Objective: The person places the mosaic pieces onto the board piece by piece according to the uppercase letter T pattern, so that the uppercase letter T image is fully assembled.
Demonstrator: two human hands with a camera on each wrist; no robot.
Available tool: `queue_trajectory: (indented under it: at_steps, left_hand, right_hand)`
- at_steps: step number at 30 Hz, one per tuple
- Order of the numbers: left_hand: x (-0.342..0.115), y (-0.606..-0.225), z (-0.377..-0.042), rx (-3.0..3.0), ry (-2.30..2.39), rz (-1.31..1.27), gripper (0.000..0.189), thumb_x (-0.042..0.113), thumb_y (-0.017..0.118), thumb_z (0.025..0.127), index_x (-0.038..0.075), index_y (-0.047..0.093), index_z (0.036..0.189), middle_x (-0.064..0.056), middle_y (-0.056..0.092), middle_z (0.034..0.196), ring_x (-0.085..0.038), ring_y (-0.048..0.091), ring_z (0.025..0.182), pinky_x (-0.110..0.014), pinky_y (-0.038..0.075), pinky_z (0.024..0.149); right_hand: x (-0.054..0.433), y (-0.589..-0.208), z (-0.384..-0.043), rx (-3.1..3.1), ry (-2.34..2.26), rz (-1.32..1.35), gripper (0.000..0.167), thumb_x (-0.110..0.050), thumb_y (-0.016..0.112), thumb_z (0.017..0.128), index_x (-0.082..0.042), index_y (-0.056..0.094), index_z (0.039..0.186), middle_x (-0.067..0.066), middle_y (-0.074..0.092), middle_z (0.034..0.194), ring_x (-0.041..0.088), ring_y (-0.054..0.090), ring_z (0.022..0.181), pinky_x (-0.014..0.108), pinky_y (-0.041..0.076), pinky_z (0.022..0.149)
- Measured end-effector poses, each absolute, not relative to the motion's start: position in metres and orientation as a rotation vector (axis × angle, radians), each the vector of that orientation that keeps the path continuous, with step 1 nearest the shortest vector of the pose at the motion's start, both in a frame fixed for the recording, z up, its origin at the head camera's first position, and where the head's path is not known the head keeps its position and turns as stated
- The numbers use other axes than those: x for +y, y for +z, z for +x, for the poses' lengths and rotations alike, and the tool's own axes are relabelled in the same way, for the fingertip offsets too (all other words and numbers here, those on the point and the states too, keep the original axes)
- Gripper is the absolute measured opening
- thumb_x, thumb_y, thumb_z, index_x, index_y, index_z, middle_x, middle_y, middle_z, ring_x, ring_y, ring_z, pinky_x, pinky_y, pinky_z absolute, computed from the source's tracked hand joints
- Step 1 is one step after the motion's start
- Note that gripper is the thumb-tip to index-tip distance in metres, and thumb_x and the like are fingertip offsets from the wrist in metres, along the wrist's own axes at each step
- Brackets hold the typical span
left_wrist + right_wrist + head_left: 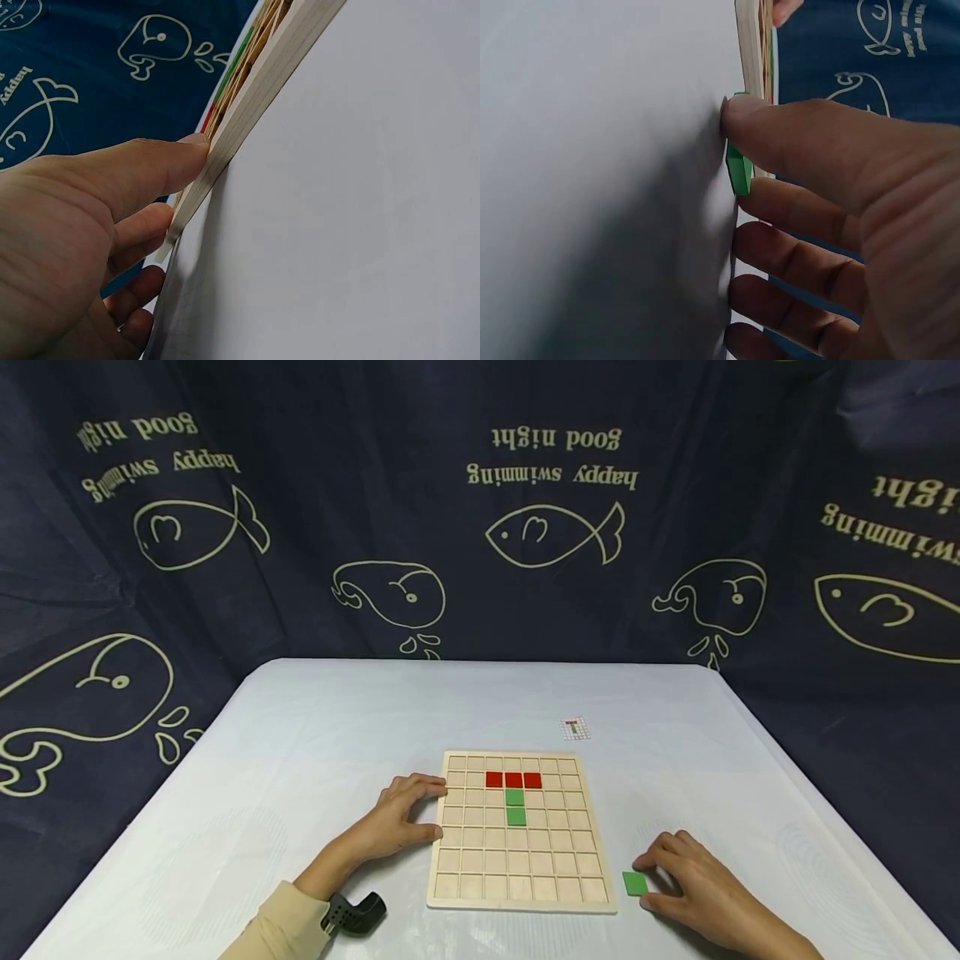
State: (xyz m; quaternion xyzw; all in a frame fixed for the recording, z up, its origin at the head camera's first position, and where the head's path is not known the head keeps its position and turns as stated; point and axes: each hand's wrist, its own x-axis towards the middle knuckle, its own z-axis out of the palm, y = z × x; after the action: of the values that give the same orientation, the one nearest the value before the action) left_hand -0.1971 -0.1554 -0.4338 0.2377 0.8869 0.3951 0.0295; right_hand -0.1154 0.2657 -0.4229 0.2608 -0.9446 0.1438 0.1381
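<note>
A square wooden grid board lies flat on the table. Three red tiles form a row in its second row of cells, and two green tiles run downward beneath the middle one. My left hand rests at the board's left edge, thumb and fingertips touching the rim; the left wrist view shows the thumb on the wooden edge. Right of the board, low over the table, my right hand pinches a loose green tile between thumb and index finger. In the right wrist view the thumb partly covers that tile.
A small pattern card with a T-shaped figure lies behind the board's far right corner. The white table ends at a dark printed curtain. A black band is worn at my left wrist.
</note>
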Motion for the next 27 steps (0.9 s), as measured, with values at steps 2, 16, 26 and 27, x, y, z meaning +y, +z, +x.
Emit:
queue_trajectory:
  at_steps: [2,16,26,27]
  left_hand:
    - [-0.1553,-0.4336,-0.197,2.735,1.216,0.734,0.052,0.022,0.076,0.076,0.012,0.059,0.124,0.0,0.048,0.139,-0.026,0.035,0.127,-0.059,0.018,0.102]
    - [-0.1555,-0.4339,-0.1976,2.74,1.196,0.747,0.052,0.026,0.075,0.078,0.013,0.058,0.125,0.0,0.048,0.139,-0.025,0.036,0.127,-0.056,0.02,0.101]
    - [-0.1559,-0.4343,-0.1974,2.74,1.199,0.743,0.052,0.024,0.075,0.078,0.013,0.057,0.125,-0.001,0.048,0.139,-0.029,0.033,0.131,-0.062,0.017,0.103]
    - [-0.1559,-0.4343,-0.1975,2.739,1.2,0.742,0.052,0.024,0.075,0.078,0.013,0.057,0.126,-0.001,0.048,0.139,-0.028,0.034,0.13,-0.061,0.017,0.103]
  right_hand:
    - [0.2665,-0.4241,-0.1155,-2.707,0.424,0.775,0.03,-0.028,0.083,0.063,-0.025,0.068,0.088,-0.022,0.051,0.089,-0.006,0.038,0.083,0.022,0.041,0.069]
    - [0.2694,-0.4267,-0.1187,-2.649,0.484,0.83,0.028,-0.024,0.083,0.065,-0.028,0.065,0.086,-0.023,0.047,0.085,-0.007,0.033,0.079,0.018,0.034,0.063]
    - [0.2678,-0.4259,-0.1204,-2.661,0.475,0.829,0.026,-0.025,0.082,0.066,-0.027,0.066,0.086,-0.024,0.047,0.082,-0.007,0.035,0.079,0.016,0.035,0.064]
    - [0.2678,-0.4253,-0.1207,-2.667,0.477,0.828,0.025,-0.025,0.082,0.066,-0.027,0.066,0.086,-0.024,0.047,0.082,-0.007,0.035,0.078,0.016,0.035,0.064]
